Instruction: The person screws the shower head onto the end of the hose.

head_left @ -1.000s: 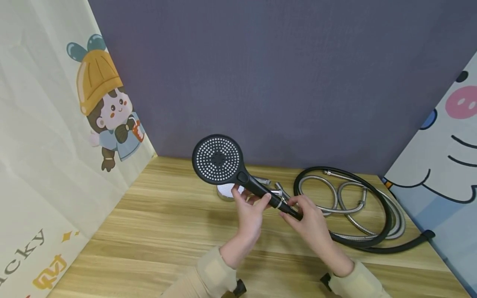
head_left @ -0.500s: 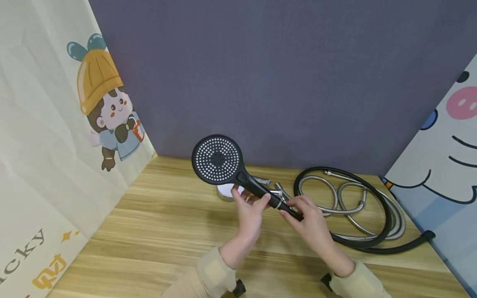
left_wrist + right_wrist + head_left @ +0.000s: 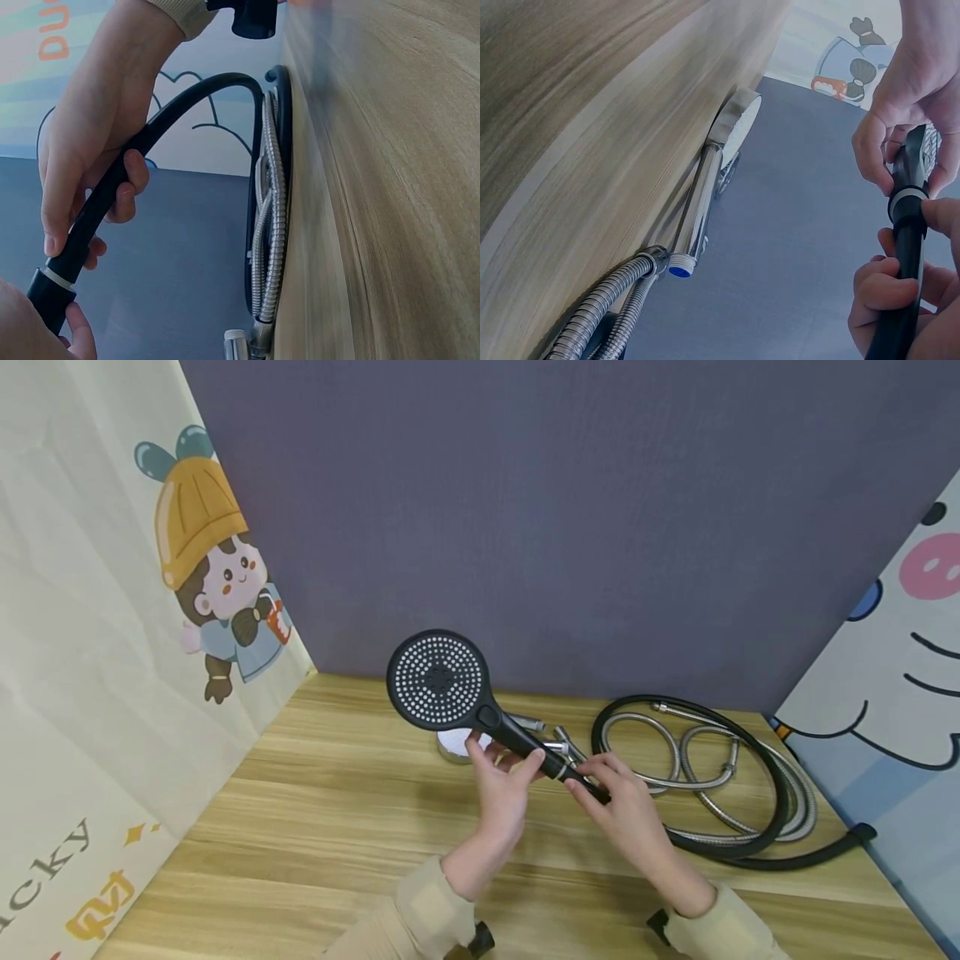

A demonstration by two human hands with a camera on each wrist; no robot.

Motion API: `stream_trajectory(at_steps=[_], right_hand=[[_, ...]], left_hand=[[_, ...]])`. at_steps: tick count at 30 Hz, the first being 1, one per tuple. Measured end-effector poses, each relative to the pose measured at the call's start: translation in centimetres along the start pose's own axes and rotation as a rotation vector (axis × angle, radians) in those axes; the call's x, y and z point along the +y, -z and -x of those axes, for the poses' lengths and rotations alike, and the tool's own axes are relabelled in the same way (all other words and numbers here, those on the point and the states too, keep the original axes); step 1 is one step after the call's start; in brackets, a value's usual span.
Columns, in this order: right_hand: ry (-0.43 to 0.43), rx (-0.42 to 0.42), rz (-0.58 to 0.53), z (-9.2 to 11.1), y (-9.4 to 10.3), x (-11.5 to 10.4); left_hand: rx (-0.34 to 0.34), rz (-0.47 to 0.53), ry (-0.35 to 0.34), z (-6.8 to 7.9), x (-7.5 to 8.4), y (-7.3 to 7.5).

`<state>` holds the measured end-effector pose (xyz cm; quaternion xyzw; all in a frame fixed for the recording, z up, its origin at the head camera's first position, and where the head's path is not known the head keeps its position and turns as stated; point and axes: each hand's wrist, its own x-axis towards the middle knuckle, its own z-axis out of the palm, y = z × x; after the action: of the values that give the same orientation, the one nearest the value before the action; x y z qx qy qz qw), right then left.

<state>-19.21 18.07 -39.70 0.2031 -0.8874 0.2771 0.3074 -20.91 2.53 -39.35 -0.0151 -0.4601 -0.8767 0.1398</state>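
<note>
Two hands (image 3: pixel 501 789) (image 3: pixel 626 795) hold showerhead (image 3: pixel 457 693) and hose (image 3: pixel 180 105) aloft between table edges (image 3: pixel 225 814).

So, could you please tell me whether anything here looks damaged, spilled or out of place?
Nothing stands out. The black shower head and black hose show no visible damage, and the metal hoses lie loosely coiled on the table.

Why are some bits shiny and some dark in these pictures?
Head view: a soft shadow on the table beside the left hand, while the black shower looks clear; right wrist view: bright glints along the silver shower; left wrist view: little glints on the silver hoses; the lamp itself isn't visible.
</note>
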Motion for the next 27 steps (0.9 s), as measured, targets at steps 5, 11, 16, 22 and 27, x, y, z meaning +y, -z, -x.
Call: stream_trajectory(at_steps=[5, 11, 16, 22, 27], right_hand=[[-0.011, 0.013, -0.020, 0.01, -0.08, 0.03], [-0.033, 0.009, -0.039, 0.19, -0.15, 0.05], [-0.047, 0.000, -0.024, 0.24, -0.21, 0.00], [-0.049, 0.021, 0.001, 0.31, -0.36, -0.10], [-0.029, 0.050, 0.000, 0.29, -0.44, -0.20]], left_hand=[[0.003, 0.004, 0.001, -0.10, 0.06, -0.09], [0.006, -0.004, 0.000, -0.18, -0.11, 0.00], [0.009, -0.012, 0.007, -0.13, -0.25, 0.07], [0.012, -0.004, 0.010, -0.07, -0.32, 0.12], [0.012, -0.006, 0.010, -0.02, -0.17, 0.17]])
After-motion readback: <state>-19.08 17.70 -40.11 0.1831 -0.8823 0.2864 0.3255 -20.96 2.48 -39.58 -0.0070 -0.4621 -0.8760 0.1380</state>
